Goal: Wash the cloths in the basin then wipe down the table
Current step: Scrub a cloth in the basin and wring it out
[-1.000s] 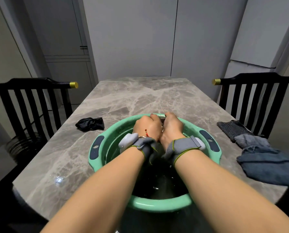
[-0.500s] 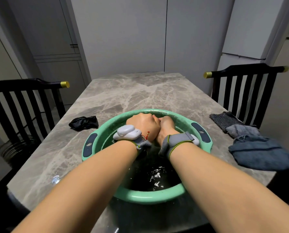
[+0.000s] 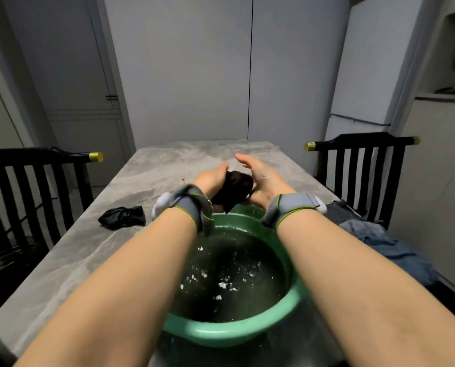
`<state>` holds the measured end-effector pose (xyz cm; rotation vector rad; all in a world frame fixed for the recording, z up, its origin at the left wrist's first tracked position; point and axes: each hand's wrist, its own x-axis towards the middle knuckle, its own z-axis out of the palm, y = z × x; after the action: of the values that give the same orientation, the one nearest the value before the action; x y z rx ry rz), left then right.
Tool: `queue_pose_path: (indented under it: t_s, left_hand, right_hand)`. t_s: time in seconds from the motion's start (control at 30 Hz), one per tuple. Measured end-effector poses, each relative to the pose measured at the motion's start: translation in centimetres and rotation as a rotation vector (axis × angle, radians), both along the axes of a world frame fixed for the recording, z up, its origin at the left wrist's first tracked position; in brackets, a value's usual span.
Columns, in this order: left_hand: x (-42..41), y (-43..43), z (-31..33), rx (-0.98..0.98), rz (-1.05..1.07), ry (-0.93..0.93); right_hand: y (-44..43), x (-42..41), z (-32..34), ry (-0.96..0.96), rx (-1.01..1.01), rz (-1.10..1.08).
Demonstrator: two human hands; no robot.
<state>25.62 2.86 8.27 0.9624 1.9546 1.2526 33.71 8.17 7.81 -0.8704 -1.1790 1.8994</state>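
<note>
I hold the dark cloth point(image 3: 234, 189) over the basin point(image 3: 229, 332), at its far rim: left hand point(image 3: 212, 178) apparently curled round it, right hand point(image 3: 260, 176) flat-fingered against it. Likely sodden, limp, slippery; I'd grip its bunched middle.

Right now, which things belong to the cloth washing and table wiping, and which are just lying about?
Job: green basin; dark cloth in left hand, right hand against it; black cloth; blue-grey cloths; marble table.
Lying about: left chair; right chair; white fridge.

Glossy plastic basin point(image 3: 229, 332); polished marble table point(image 3: 94, 250); wet dark cloth point(image 3: 233, 189).
</note>
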Motion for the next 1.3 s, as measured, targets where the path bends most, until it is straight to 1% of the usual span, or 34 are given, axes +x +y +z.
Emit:
queue_pose_path:
  t_s: [0.07,0.13,0.2,0.27,0.33,0.37,0.43,0.5,0.57,0.63,0.7,0.73,0.77,0.8,0.83,0.87,0.9,0.93,1.0,1.07,1.1,1.2,1.3]
  left_hand:
    - [0.0,0.3,1.0,0.087,0.006,-0.177]
    - [0.4,0.7,1.7,0.13,0.028,-0.27]
    - [0.9,1.3,1.5,0.122,0.044,-0.345]
    - [2.0,1.3,1.5,0.065,-0.015,-0.469]
    - [2.7,1.5,1.0,0.035,-0.097,-0.587]
    - [3.0,1.5,0.8,0.051,-0.109,-0.663]
    - [3.4,1.7,0.1,0.115,-0.059,-0.882]
    - [3.2,2.1,-1.1,0.162,0.017,-0.952]
    - [3.3,2.1,-1.8,0.254,0.058,-0.942]
    - [3.3,2.1,-2.4,0.286,0.143,-0.845]
    - [3.2,1.8,-2.6,0.321,0.247,-0.719]
    - [3.1,1.7,-2.5,0.319,0.305,-0.602]
    - [3.2,1.3,-2.5,0.273,0.375,-0.398]
    - [3.3,0.7,-2.5,0.249,0.429,-0.156]
    - [3.6,0.1,-2.3,0.267,0.44,0.054]
    - [3.7,-0.4,-2.4,0.274,0.424,0.2]
    - [3.8,-1.0,-2.5,0.261,0.413,0.306]
    - [3.7,-1.3,-3.0,0.234,0.394,0.412]
    - [3.4,-1.5,-3.6,0.158,0.319,0.596]
    - [3.1,-1.9,-4.4,0.08,0.259,0.753]
    - [3.2,-2.0,-4.5,0.061,0.231,0.822]
    - [2.9,-2.4,-5.2,-0.007,0.144,0.952]
    - [2.4,-2.6,-5.8,-0.037,0.074,1.041]
  right_hand:
    - [0.3,1.5,0.1,-0.021,0.079,0.035]
    - [0.3,2.4,-0.4,0.004,0.157,0.015]
    - [0.4,2.6,-0.8,0.03,0.208,-0.086]
    - [0.2,3.1,-0.6,0.003,0.294,-0.19]
    - [-0.1,3.1,-0.5,-0.063,0.44,-0.262]
    - [-0.1,3.0,-0.5,-0.095,0.513,-0.299]
    - [-0.3,3.0,-0.7,-0.102,0.618,-0.346]
    - [-0.7,3.0,-1.0,-0.07,0.669,-0.332]
    - [-1.4,2.5,-1.3,-0.053,0.68,-0.283]
    - [-1.9,1.5,-1.7,-0.044,0.617,-0.319]
    - [-2.4,0.5,-1.8,0.007,0.393,-0.421]
    - [-2.6,0.1,-1.8,0.076,0.237,-0.455]
    - [-2.6,-0.3,-1.9,0.147,0.077,-0.475]
    - [-2.6,-0.5,-2.2,0.217,-0.062,-0.48]
    - [-2.5,-0.6,-2.2,0.275,-0.174,-0.468]
    - [-2.2,-0.8,-2.6,0.32,-0.273,-0.451]
    - [-2.1,-0.9,-3.2,0.343,-0.355,-0.43]
    - [-2.0,-1.2,-4.0,0.334,-0.409,-0.406]
    - [-1.6,-2.1,-5.4,0.262,-0.425,-0.357]
    - [-1.5,-3.0,-7.3,0.168,-0.431,-0.255]
    - [-1.3,-3.0,-7.6,0.153,-0.443,-0.212]
    - [-1.0,-3.1,-9.1,0.115,-0.504,-0.113]
    - [-0.7,-3.8,-10.5,0.017,-0.49,-0.09]
